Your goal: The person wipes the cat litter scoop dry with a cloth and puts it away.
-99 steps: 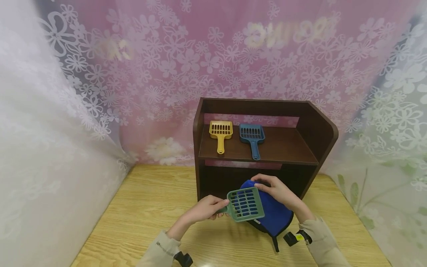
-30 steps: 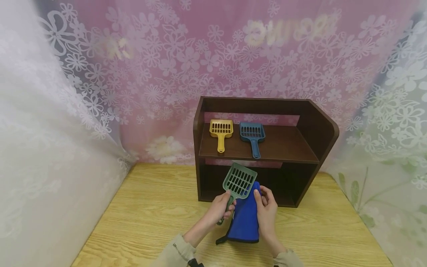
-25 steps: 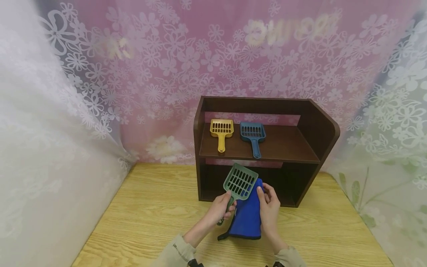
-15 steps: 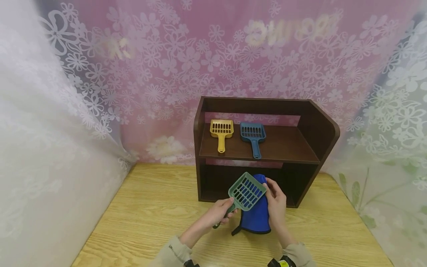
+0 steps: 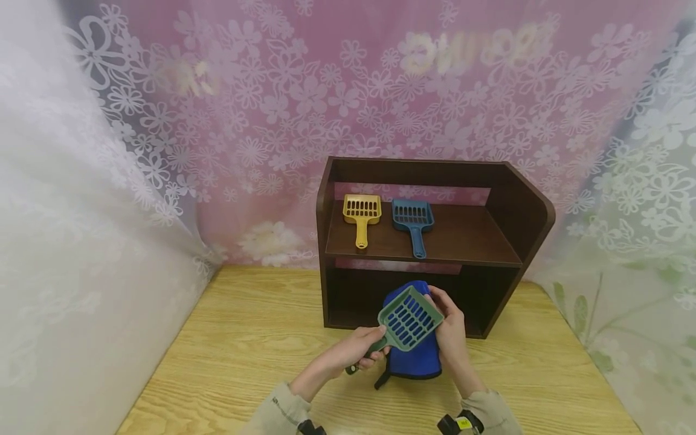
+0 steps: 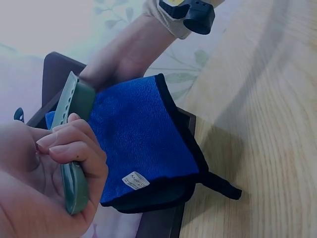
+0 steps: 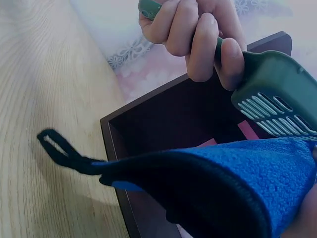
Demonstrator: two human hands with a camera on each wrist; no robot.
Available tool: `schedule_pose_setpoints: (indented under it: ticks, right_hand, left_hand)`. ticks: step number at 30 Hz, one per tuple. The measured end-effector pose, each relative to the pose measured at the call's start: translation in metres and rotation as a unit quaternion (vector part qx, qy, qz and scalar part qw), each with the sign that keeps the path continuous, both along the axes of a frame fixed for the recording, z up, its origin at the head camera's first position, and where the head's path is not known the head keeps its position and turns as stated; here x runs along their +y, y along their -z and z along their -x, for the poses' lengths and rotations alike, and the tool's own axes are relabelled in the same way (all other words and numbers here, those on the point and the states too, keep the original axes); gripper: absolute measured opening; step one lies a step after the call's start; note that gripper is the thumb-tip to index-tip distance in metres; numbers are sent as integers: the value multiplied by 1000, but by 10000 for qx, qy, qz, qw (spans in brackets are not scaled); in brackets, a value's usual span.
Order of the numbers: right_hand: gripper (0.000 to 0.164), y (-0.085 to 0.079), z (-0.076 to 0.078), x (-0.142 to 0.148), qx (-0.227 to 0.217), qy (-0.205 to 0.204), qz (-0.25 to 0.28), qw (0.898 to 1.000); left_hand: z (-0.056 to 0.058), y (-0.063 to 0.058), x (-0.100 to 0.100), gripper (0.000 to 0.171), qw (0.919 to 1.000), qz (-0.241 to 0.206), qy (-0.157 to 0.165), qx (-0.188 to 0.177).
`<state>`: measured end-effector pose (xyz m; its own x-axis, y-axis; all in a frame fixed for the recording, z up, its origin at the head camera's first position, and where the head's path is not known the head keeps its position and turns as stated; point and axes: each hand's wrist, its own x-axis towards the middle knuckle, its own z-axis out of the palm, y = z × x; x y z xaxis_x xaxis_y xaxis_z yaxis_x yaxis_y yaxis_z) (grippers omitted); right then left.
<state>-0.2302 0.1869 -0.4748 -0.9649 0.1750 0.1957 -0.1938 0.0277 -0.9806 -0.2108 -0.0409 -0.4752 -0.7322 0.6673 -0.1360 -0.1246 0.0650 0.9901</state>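
My left hand [image 5: 353,351] grips the handle of a green litter scoop [image 5: 411,318], its slotted head tilted up to the right. Behind the scoop head is a blue cleaning cloth [image 5: 415,362], with black edging and a hanging loop; my right hand [image 5: 452,326] holds it along its right side. In the left wrist view the fleecy cloth [image 6: 141,129] hangs beside the scoop and carries a small white label. The right wrist view shows the underside of the scoop [image 7: 285,74] close over the cloth, while much of my right hand is out of frame.
A dark brown two-tier shelf [image 5: 519,211] stands behind the hands. On its upper board lie a yellow litter scoop [image 5: 361,220] and a blue litter scoop [image 5: 415,226]. Below is a wood-grain table [image 5: 244,338], with flowered curtains [image 5: 261,121] at the back and sides.
The scoop has tilted over to the right and come lower from its more upright pose. The cloth has shifted right with my right hand and now spreads behind the scoop head.
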Motion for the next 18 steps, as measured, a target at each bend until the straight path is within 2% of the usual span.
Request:
schedule_pose_setpoints:
  ticks: [3,6,8,12,18]
  right_hand:
    - [36,0,1,1,-10,-111,-16,9999]
    - [33,2,1,6,-14,-128,-196,9997]
    - [31,5,1,11,1,-145,-387,9991]
    - [36,12,0,21,-65,-17,-659,9978]
    - [28,13,-6,32,-208,275,-669,9972]
  left_hand:
    - [-1,-3,0,44,9998,-56,-97,-133]
    - [-2,-5,2,44,9998,-26,-143,-103]
    - [-3,-6,3,42,9999,2,-107,-28]
    - [-3,-8,7,44,9998,51,-84,161]
    - [-1,-13,16,46,9980,-3,-435,453]
